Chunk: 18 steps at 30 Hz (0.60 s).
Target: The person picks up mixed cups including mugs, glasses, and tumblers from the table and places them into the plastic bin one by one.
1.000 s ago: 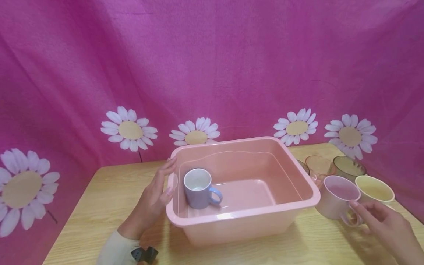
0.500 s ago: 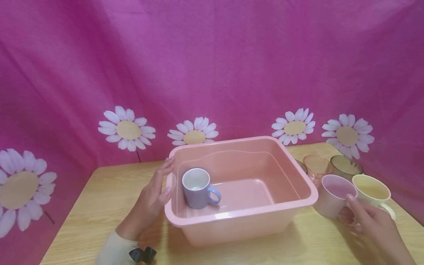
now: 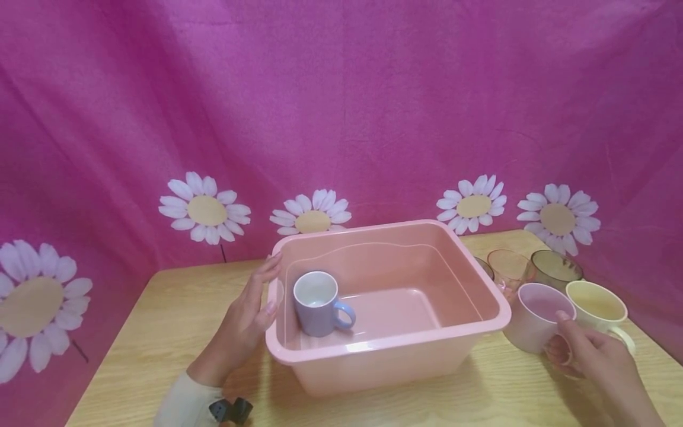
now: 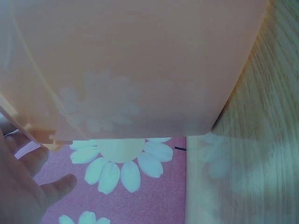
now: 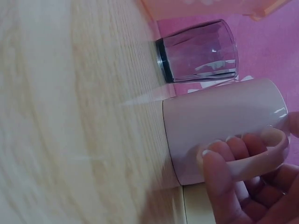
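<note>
A pink plastic basin stands on the table with a grey-blue mug upright inside, near its left wall; the mug's blue handle points right. My left hand rests at the basin's left rim, fingers fairly straight along it and thumb held apart from them. My right hand grips a pale pink mug to the right of the basin. Its fingers pass through the mug handle, and the thumb lies at the mug's rim. In the right wrist view the mug's base is right at the tabletop.
A yellow mug stands just right of the pink one. Behind them are an orange-tinted clear cup and a dark glass cup; another dark glass is partly hidden by the basin. A magenta flowered cloth hangs behind the table.
My right hand has moved slightly left and its fingers have gone into the pink mug's handle, uncovering the yellow mug's handle. My left hand has stayed at the basin's rim.
</note>
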Tool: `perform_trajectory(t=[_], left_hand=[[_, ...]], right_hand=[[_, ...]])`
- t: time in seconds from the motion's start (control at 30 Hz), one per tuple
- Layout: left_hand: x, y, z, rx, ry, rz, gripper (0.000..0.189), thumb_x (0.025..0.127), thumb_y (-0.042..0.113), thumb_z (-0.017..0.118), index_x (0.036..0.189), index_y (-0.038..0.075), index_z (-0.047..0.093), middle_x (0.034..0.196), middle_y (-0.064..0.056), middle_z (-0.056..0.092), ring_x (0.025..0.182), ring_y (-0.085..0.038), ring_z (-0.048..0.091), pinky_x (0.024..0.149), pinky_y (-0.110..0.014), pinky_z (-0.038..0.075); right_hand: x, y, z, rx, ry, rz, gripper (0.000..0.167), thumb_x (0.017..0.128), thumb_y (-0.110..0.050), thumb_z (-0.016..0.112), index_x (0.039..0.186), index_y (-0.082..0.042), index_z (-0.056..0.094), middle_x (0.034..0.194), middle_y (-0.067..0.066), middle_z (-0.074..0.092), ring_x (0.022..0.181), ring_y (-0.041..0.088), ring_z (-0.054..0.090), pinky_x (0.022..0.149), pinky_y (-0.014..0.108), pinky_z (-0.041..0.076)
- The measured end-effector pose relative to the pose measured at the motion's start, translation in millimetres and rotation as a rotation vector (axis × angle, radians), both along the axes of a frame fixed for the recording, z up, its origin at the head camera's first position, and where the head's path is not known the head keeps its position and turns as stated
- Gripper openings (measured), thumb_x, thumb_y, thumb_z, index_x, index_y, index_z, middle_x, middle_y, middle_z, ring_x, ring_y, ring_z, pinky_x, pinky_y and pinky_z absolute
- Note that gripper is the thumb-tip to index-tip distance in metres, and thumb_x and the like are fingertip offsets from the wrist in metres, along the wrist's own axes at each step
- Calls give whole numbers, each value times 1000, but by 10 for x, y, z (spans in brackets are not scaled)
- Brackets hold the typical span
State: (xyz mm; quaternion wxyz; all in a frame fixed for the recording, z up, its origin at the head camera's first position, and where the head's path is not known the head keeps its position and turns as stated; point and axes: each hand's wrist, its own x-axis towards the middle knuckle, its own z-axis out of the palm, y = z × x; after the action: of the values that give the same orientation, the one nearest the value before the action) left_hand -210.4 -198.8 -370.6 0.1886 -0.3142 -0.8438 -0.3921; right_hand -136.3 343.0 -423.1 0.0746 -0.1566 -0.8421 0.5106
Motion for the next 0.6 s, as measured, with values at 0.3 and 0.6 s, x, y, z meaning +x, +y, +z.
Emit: perform_trajectory(t=[0.3,0.6], left_hand=[[-2,-8,-15,-3,6,7,52,93,18,41,144,8,34,157,0,26,145,-23,22,109,-60,27],[0,-4,-12,-1,5,2,51,94,19,40,143,7,34,157,-1,26,145,-23,22,109,-61,26]], right_hand=[[3,12,-7,17,-20,2,60,98,-48,46,78,4,68,69,-3,63,67,4,61,61,31,58],[-9,14,-5,-6,-39,0,60,97,-48,47,77,4,68,68,-3,63,66,5,60,60,31,58]])
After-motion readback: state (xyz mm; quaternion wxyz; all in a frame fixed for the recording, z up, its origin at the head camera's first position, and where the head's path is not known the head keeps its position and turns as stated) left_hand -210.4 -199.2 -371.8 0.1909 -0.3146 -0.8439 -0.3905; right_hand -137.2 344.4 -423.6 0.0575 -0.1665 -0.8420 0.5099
